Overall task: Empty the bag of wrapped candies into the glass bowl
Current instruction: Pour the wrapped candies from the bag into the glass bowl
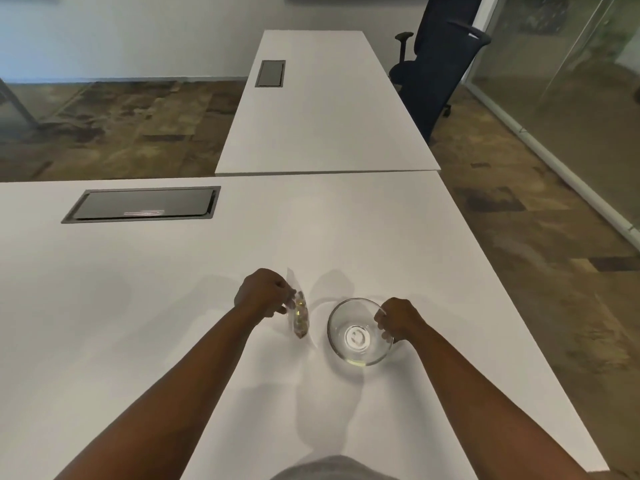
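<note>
A clear plastic bag of wrapped candies (300, 317) stands on edge on the white table (138, 306), its candies gathered in the lower part. My left hand (265, 292) grips the bag's left side with closed fingers. To the right of the bag sits a clear glass bowl (349, 355), upright and with nothing inside. My right hand (398, 318) holds the bowl's right rim, fingers curled over the edge. A small gap of table separates bag and bowl.
A black cable hatch (143, 203) is set into the table at the back left. A second white table (322, 109) butts against the far edge, with a dark office chair (433, 64) beside it. The table's right edge runs close to the bowl side.
</note>
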`<state>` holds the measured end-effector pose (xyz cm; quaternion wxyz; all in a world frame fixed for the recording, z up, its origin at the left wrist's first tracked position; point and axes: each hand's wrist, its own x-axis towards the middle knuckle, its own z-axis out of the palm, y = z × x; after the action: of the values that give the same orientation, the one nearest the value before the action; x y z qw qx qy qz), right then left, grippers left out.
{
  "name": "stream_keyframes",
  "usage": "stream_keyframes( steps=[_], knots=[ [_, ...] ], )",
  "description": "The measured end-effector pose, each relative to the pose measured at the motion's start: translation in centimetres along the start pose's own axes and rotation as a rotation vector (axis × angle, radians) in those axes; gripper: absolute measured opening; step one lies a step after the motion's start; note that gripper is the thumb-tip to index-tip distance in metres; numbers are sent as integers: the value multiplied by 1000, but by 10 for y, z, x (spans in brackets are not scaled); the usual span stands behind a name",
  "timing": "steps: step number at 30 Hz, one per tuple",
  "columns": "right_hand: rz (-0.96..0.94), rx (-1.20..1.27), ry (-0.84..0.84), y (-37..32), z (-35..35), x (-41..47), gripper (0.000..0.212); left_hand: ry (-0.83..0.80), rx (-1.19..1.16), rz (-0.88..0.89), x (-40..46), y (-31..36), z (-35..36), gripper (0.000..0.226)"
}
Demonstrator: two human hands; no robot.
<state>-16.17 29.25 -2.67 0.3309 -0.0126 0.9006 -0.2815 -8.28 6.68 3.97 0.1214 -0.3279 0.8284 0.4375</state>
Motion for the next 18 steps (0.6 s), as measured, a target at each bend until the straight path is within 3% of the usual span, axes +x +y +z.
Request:
stream_keyframes(
  steps=[5,11,14,16,18],
  knots=[
    [1,-21,-10,-1,1,3,21,23,-9,3,0,-1,-1,32],
    [65,-145,-23,-9,2,-3,15,13,-93,14,2,0,-2,28],
    [-4,-309,167,-24,0,-11,34,-31,-162,15,1,3,0,26],
    [-137,-161,315,-45,0,-21,32,-46,-205,22,2,5,2,27],
    [-247,124,306,-68,1,-30,22,-61,-232,27,2,9,3,25]
  ],
)
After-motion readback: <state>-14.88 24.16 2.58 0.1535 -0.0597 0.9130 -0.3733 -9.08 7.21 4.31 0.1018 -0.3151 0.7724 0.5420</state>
